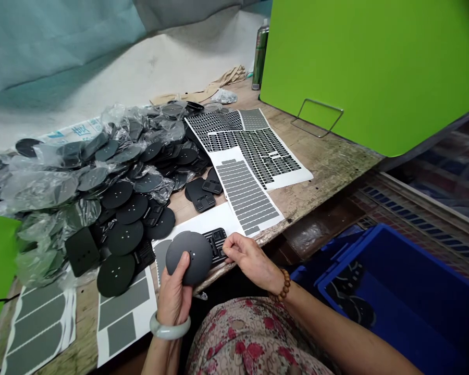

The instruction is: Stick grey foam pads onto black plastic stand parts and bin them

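My left hand (174, 294) grips a black round plate (195, 255) by its lower edge, thumb on top. A ribbed black rectangular part (218, 244) sticks out to the right from under the plate. At that part's right end is my right hand (247, 256), its thumb and index finger pinched together; what lies between the fingertips is too small to make out. Beneath the plate lies a white sheet with grey stickers (195, 223) at the table's front edge.
Black discs, many in clear plastic (91, 179), heap up at the left. Sticker sheets (254, 151) lie mid-table, others at front left (121, 333). A green panel (367, 67) with a wire stand (316, 119), a spray can (260, 54) and a blue bin (406, 291) are on the right.
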Demonstrator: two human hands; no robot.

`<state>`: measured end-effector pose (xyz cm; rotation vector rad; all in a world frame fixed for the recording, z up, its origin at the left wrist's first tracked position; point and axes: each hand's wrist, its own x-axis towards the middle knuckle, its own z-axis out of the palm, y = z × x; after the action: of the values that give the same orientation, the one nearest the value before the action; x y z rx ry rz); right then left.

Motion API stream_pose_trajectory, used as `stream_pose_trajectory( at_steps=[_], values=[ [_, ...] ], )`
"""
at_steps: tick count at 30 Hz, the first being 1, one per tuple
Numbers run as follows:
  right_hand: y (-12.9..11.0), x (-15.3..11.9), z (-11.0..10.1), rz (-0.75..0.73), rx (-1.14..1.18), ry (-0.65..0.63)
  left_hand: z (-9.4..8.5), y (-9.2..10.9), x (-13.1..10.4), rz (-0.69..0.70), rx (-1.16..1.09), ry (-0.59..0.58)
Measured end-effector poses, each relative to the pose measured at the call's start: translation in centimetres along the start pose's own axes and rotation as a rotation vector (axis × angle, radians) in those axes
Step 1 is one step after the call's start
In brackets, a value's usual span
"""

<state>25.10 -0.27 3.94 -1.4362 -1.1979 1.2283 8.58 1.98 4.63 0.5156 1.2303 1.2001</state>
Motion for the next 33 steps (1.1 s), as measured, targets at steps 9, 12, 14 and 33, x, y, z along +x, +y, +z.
stream_pose_trajectory(
  at_steps=[9,12,14,33],
  values=[
    [0.5,0.1,0.4,-0.037,0.013,0.041,0.0,-0.2,0.1,-0.001,0.009,0.026],
    [0.6,0.1,0.5,-0.042,0.022,0.048,0.0,-0.2,0.1,-0.002,0.009,0.017],
    [0.6,0.2,0.6,-0.052,-0.007,0.06,0.0,-0.3,0.1,0.0,0.01,0.017],
    [0.8,-0.3,1.8,-0.264,-0.268,0.205,0.2,-0.2,0.1,0.02,-0.003,0.017]
  ],
)
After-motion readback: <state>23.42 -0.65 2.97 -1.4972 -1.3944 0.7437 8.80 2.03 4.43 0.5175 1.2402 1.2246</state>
